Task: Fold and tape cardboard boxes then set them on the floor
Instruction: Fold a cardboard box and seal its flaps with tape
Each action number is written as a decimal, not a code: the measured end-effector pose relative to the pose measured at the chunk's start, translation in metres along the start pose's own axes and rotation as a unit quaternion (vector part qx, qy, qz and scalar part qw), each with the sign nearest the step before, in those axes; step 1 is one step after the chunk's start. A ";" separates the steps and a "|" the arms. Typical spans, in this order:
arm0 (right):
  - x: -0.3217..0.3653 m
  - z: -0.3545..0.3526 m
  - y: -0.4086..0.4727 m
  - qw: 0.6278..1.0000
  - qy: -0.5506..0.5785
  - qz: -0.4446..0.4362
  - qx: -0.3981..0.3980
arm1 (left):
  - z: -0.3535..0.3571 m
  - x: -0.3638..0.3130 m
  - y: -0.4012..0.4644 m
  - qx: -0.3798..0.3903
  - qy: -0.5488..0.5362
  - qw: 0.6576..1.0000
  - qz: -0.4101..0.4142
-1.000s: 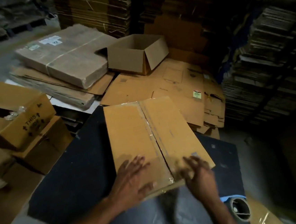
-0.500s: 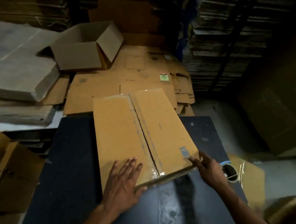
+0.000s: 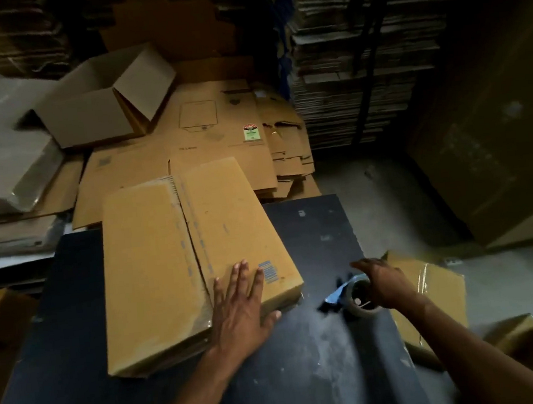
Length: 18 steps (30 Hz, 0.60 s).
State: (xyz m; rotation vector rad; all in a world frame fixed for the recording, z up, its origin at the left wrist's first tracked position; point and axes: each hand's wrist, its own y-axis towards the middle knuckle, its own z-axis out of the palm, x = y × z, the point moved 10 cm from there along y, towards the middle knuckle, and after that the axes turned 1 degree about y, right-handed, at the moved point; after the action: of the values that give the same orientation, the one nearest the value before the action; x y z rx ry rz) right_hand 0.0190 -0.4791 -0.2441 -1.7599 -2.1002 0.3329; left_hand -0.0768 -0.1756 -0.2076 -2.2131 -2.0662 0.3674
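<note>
While my left hand (image 3: 241,305) presses flat, fingers spread, on the taped cardboard box (image 3: 192,261) lying on the dark table (image 3: 308,377), my right hand (image 3: 385,283) rests over the tape roll (image 3: 359,297) near the table's right edge. Right-hand grip on roll: cannot tell.

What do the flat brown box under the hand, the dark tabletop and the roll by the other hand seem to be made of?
The flat brown box looks like matte corrugated cardboard, with a glossy strip along its centre seam, probably clear tape. The dark tabletop seems a hard, dull black board, scuffed and dusty; wood or laminate, I cannot tell. The tape roll looks like shiny clear plastic film, with a blue piece, likely plastic, beside it.
</note>
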 end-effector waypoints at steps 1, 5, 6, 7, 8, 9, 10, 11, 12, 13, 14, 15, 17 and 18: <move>0.000 0.003 0.006 0.999 -0.025 -0.023 0.021 | -0.004 -0.003 0.002 -0.002 0.006 1.000 -0.010; 0.004 0.020 0.026 0.991 -0.078 -0.095 0.050 | -0.020 -0.015 0.008 0.027 -0.010 0.998 -0.055; 0.005 0.025 0.029 0.989 -0.089 -0.104 0.051 | -0.025 -0.017 0.009 0.025 -0.021 0.997 -0.063; 0.008 0.029 0.030 0.988 -0.096 -0.115 0.049 | -0.028 -0.018 0.011 0.028 -0.035 0.996 -0.071; 0.010 0.032 0.030 0.987 -0.095 -0.120 0.047 | -0.028 -0.018 0.010 0.033 -0.044 0.995 -0.082; 0.011 0.033 0.030 0.987 -0.095 -0.122 0.045 | -0.029 -0.017 0.009 0.028 -0.048 0.994 -0.089; 0.011 0.033 0.028 0.988 -0.090 -0.117 0.049 | -0.032 -0.019 0.006 0.006 -0.062 0.994 -0.092; 0.010 0.034 0.026 0.989 -0.081 -0.114 0.053 | -0.039 -0.024 0.001 -0.037 -0.090 0.991 -0.088; 0.009 0.035 0.023 0.990 -0.070 -0.110 0.058 | -0.048 -0.031 -0.007 -0.092 -0.125 0.985 -0.079; 0.008 0.037 0.017 0.990 -0.065 -0.109 0.062 | -0.055 -0.038 -0.017 -0.146 -0.166 0.972 -0.074; 0.009 0.038 0.008 0.990 -0.064 -0.112 0.063 | -0.054 -0.043 -0.030 -0.178 -0.215 0.956 -0.088; 0.012 0.040 -0.001 0.989 -0.065 -0.121 0.061 | -0.043 -0.046 -0.041 -0.176 -0.277 0.937 -0.121; 0.020 0.045 -0.026 0.988 -0.054 -0.132 0.056 | 0.010 -0.043 -0.061 -0.091 -0.444 0.858 -0.242; 0.028 0.044 -0.041 0.989 -0.039 -0.137 0.048 | 0.045 -0.040 -0.074 -0.034 -0.529 0.785 -0.322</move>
State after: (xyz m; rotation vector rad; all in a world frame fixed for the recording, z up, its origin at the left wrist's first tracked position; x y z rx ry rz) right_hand -0.0405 -0.4567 -0.2634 -1.4017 -2.3038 0.4233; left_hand -0.1617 -0.2137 -0.2297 -1.1436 -3.1381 1.7415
